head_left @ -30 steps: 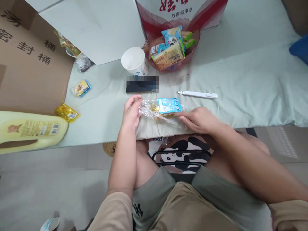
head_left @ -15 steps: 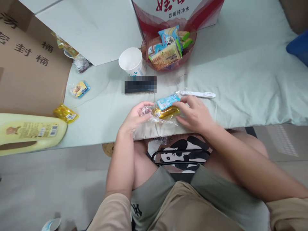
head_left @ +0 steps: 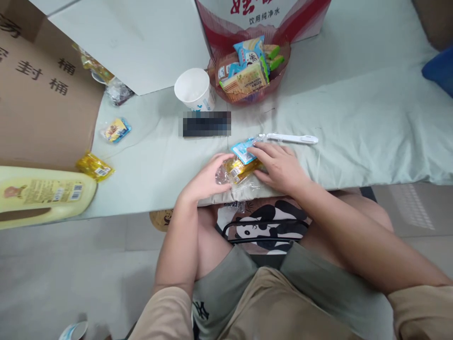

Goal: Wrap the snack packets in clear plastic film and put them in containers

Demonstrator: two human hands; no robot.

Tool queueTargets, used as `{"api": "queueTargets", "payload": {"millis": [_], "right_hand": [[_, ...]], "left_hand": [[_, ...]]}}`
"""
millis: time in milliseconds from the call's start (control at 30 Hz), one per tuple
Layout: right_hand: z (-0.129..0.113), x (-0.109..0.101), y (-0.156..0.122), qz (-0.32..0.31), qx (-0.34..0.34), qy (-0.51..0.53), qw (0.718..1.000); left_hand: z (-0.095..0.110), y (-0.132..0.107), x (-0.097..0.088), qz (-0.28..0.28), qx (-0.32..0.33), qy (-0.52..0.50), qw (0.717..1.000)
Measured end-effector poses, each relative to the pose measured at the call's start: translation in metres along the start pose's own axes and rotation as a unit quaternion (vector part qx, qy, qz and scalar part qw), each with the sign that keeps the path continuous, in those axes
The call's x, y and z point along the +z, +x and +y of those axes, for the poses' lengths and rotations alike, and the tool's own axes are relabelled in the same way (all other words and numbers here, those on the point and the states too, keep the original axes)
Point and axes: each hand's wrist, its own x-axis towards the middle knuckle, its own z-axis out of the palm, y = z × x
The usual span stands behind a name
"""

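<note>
A clear plastic bag (head_left: 231, 175) holding a blue snack packet (head_left: 242, 149) and a yellow snack packet (head_left: 236, 168) lies near the front edge of the pale green table (head_left: 354, 118). My left hand (head_left: 207, 179) presses on the bag's left end, fingers curled onto the plastic. My right hand (head_left: 279, 166) lies over the bag's right side, fingers on the packets. The two hands are close together, with the bag bunched between them.
A white pen-like tool (head_left: 292, 138) lies just beyond my right hand. Farther back stand a white paper cup (head_left: 194, 89), a red bowl of snacks (head_left: 249, 71) and a dark phone (head_left: 207, 124). At left are a cardboard box (head_left: 42, 94), a yellow jug (head_left: 42, 193) and loose packets (head_left: 95, 166).
My hands have drawn together. The bag, stretched out flat a second ago, is now folded and bunched around the packets, and my right hand has moved left onto it.
</note>
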Motion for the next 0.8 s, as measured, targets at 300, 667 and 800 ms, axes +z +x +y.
{"api": "queueTargets", "payload": {"millis": [300,667,800], "right_hand": [[0.009,0.01,0.003,0.047,-0.006,0.152,0.987],[0.016,0.001,0.005,0.045,0.063,0.186,0.98],[0.018,-0.003,0.005,0.025,0.08,0.205,0.975]], "left_hand": [[0.0,0.013,0.021,0.084,0.063,-0.325,0.94],[-0.011,0.021,0.014,0.198,-0.003,-0.268,0.943],[-0.007,0.013,0.006,0.139,0.028,-0.352,0.925]]}}
